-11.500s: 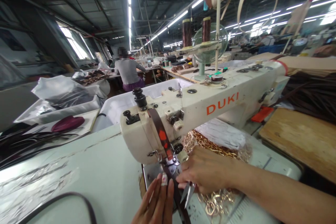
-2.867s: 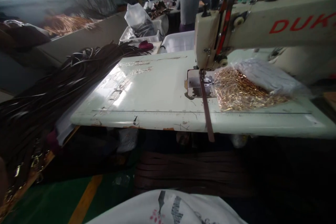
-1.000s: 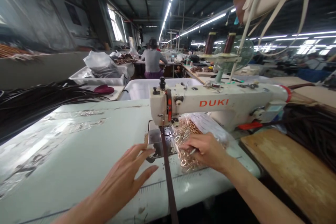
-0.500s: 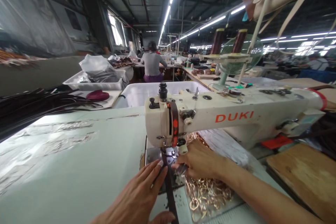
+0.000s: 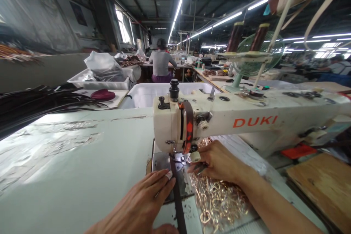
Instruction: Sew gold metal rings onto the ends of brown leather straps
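Strap position: the dark brown strap (image 5: 178,201) lies on the pale green table (image 5: 82,164), its far end under the needle area of the sewing machine (image 5: 170,124).
Strap direction: its long axis runs from the needle area toward the wearer, slanting slightly rightward as it comes nearer; it leaves the view at the bottom edge.
Lettering: "DUKI" in orange-red capitals along the machine's arm (the only word I can read here).
Left hand: the left hand (image 5: 137,201) comes in from the lower left, palm down, its fingers extended and pressed close together, with the thumb apart near the bottom edge. Fingertips reach the strap's left edge, and a white wrap (image 5: 169,174) circles one finger.
Right hand: the right hand (image 5: 219,161) reaches in from the lower right, wrist above the bag of gold-coloured hooks (image 5: 216,201). Its fingers are curled, pinching a grey metal tool (image 5: 200,169) just right of the needle area (too partly hidden to identify surely).
Machine front: a curved brown band (image 5: 188,120) with red patches stands upright on the machine's head.
Beyond: a white tub (image 5: 142,93) sits behind the table, a maroon bundle (image 5: 102,94) to its left; farther off, a person in a grey top (image 5: 160,63) faces away.
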Motion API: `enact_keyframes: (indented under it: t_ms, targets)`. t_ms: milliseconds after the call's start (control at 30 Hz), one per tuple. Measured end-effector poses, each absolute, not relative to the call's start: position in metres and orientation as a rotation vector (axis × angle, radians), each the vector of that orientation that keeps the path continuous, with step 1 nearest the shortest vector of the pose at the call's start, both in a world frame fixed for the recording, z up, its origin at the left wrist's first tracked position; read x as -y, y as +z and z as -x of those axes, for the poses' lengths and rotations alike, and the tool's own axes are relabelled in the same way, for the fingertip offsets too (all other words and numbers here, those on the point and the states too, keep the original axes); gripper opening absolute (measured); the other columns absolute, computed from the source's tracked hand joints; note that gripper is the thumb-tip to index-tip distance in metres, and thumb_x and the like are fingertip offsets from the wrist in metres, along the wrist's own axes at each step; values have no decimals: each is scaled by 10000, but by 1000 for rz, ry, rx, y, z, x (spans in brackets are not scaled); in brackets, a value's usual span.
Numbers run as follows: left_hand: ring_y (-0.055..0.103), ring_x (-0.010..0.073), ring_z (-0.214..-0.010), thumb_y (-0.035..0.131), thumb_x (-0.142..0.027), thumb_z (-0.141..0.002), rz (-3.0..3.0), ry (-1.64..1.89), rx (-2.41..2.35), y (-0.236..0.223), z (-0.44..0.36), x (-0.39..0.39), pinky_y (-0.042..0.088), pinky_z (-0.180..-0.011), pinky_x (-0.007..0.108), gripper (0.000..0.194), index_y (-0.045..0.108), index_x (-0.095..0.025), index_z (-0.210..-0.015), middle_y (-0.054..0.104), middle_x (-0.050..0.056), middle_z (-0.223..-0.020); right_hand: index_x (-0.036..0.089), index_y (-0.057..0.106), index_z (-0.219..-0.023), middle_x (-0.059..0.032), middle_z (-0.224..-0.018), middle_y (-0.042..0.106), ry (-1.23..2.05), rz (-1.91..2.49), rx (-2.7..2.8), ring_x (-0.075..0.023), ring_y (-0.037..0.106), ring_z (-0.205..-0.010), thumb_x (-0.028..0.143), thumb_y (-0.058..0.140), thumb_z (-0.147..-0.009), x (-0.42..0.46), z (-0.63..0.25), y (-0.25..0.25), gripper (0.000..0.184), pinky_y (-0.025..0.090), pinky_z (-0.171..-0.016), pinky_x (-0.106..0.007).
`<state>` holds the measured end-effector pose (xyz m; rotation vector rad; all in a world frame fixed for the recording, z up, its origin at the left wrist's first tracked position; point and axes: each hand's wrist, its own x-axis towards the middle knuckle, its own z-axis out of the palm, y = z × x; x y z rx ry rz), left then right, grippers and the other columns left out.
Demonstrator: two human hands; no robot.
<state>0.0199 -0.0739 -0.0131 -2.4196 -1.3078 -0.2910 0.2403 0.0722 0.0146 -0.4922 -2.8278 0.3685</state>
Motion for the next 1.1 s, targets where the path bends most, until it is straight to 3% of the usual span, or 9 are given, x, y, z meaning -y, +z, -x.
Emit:
enact_keyframes:
  t_ms: [133,333,467,667,933,1100]
  targets:
    - [652,291,-1025,513,-671,-821,2517,-312,1359,-17,-17,71,604,-766,362,687,622,-108,-1200,652,128,-1168,256,739,-823,12,-731,707,361,496,2838,-142,641,-669,429,645,-847,-72,-239,14,198,333,-580,-242]
    - [639,260,-1046,528,-512,-891,2652,-587,1378,-24,-14,57,562,-889,413,450,650,-144,-1121,694,86,-1096,255,719,-878,5,-782,713,387,470,2829,-158,654,-737,402,658,-842,-75,-240,5,163,371,-644,-239]
    - [649,243,-995,571,-451,-884,2691,-771,1324,-27,-8,44,550,-888,387,368,660,-145,-1067,714,66,-1004,218,702,-827,-10,-768,709,384,463,2822,-161,653,-739,448,634,-854,-75,-239,1,242,382,-662,-238]
    - [624,204,-1038,576,-389,-901,2765,-812,1283,-27,8,25,479,-958,320,263,669,-193,-1049,702,44,-1048,198,692,-754,-25,-746,702,396,454,2846,-151,644,-707,500,581,-879,-73,-238,3,345,376,-638,-238]
    - [669,166,-841,529,-321,-943,2825,-803,1331,-22,20,1,514,-825,283,208,699,-221,-1009,719,23,-943,206,688,-805,-15,-733,695,329,479,2840,-153,638,-694,571,540,-876,-76,-236,-5,400,363,-637,-248]
    - [659,161,-892,546,-287,-934,2856,-807,1378,-22,27,-8,513,-829,250,183,717,-225,-919,714,8,-941,204,688,-807,-11,-745,701,338,513,2840,-149,646,-697,548,572,-866,-75,-235,-3,368,363,-629,-239]
